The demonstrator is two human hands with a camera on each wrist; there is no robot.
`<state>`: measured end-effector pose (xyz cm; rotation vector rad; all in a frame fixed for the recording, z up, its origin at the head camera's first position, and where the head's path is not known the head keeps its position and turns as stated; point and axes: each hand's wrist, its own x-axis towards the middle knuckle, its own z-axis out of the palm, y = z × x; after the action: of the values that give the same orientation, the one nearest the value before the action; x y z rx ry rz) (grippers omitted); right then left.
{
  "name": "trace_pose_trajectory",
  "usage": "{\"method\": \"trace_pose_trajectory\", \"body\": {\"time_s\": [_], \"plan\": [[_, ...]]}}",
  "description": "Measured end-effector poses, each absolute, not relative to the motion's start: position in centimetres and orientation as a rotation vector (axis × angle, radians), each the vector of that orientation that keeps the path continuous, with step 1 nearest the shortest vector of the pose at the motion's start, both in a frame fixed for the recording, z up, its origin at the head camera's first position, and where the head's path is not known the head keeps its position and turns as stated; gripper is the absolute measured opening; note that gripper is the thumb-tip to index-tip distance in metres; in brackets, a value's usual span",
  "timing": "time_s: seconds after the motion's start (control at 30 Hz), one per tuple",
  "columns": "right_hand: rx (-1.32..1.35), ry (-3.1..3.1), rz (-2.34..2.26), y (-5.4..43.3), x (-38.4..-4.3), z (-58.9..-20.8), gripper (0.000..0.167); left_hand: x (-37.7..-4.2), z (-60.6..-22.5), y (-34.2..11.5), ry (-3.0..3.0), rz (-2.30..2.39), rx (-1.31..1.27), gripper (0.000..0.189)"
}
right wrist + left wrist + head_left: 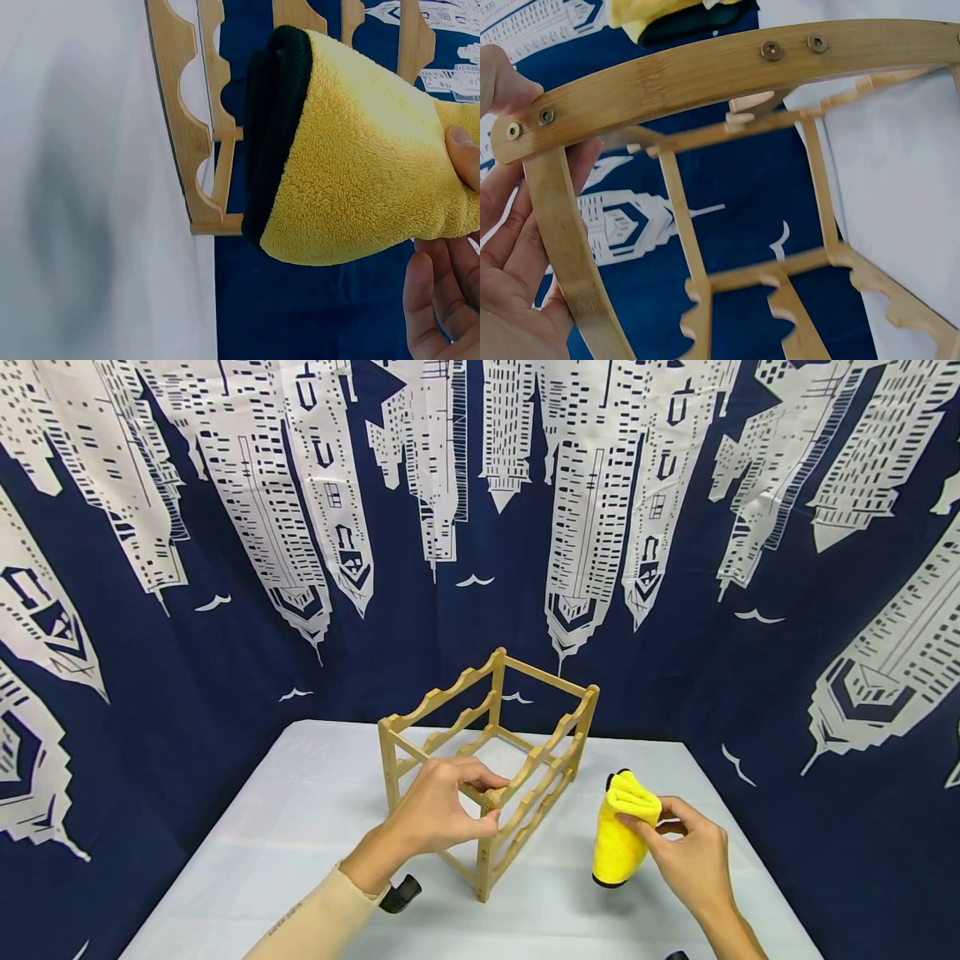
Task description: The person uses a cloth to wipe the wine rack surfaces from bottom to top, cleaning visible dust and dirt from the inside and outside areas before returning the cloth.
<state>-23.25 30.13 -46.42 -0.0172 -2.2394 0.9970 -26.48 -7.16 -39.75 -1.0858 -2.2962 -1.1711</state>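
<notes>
A light wooden rack point(483, 852) with scalloped rails stands on the white table, slightly left of its right half. My left hand point(450, 806) grips the rack's near top corner between thumb and fingers; in the left wrist view the hand point(514, 247) wraps the corner where a screwed post point(562, 225) meets the top bar. To the right of the rack, my right hand point(693, 856) pinches a folded yellow cloth point(618, 843) with dark edging, held up above the table. Close up in the right wrist view, the cloth point(360, 157) looks fluffy and hangs from thumb and fingers.
The white table point(300, 827) ends at a dark blue curtain point(465, 635) printed with white upside-down buildings, which surrounds it at the back and sides. Black wrist-camera parts point(401, 893) show beside the left wrist.
</notes>
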Motion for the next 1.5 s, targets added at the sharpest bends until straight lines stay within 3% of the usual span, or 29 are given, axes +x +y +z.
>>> {"method": "trace_pose_trajectory", "body": {"time_s": [0.7, 1.5], "plan": [[0.172, -2.265, 1.020, 29.1, -23.8, -47.0, 0.033, -27.9, -40.5, -11.4, -2.267, -0.953, -1.183, 0.041], [0.278, -2.266, 1.044, 27.9, -23.9, -48.5, 0.034, -27.5, -40.5, -12.2, -2.286, -0.872, -1.149, 0.043]]}}
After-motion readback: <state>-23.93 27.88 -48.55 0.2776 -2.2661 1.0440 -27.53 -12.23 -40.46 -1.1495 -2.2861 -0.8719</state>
